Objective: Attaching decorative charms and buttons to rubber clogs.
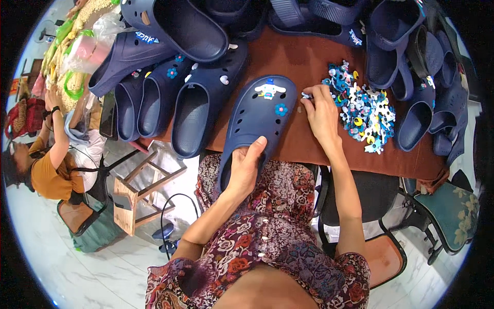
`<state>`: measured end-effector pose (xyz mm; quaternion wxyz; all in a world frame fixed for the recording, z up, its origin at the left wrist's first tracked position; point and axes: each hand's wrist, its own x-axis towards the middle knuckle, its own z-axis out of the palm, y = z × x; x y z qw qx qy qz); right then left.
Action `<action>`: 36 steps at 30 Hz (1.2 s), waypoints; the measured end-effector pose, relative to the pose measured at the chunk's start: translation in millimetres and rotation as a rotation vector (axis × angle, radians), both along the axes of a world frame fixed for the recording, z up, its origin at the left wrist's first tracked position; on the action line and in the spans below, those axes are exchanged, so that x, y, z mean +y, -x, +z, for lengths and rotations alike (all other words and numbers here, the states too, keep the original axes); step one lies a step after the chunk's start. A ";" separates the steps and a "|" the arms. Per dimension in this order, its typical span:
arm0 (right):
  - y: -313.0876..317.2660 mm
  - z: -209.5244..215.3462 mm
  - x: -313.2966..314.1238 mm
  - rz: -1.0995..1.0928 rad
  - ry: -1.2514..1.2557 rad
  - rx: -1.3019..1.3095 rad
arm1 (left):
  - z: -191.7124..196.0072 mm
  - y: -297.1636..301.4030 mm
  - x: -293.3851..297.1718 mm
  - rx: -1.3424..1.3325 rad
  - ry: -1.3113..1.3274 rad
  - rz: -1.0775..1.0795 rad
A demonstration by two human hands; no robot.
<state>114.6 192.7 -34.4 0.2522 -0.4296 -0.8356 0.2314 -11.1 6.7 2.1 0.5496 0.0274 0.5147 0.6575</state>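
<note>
My left hand [245,167] grips a navy foam clog [262,116], its fingers inside the foot opening and its thumb on the rim. On the clog's holed toe sit a white cartoon-figure charm [269,89] and a blue flower charm [281,109]. My right hand [322,114] is beside the left edge of a pile of small charms [366,116] in blue, white, black and yellow. Its fingers are bent together at a small whitish shoe charm [306,96], partly hidden by the fingertips.
A brown cloth [303,56] covers the table. Navy clogs [191,113] crowd the left; more clogs [414,118] stand at right. A wooden stool [135,198] and a person in an orange top [51,175] are at left, chairs [447,216] at right.
</note>
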 end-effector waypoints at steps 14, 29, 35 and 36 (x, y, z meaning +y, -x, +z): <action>-9.7 34.9 -83.0 0.079 0.689 0.706 | 11.5 -13.2 12.5 0.051 -0.042 -0.038; -14.0 21.7 -83.1 -0.007 0.764 0.760 | 11.8 -22.7 15.0 0.148 -0.112 -0.060; -17.3 26.8 -75.5 -0.046 1.098 0.810 | 14.4 -25.3 19.4 0.150 -0.166 -0.048; -18.8 22.3 -72.8 -0.017 1.146 0.813 | 14.6 -25.6 19.3 0.162 -0.157 -0.058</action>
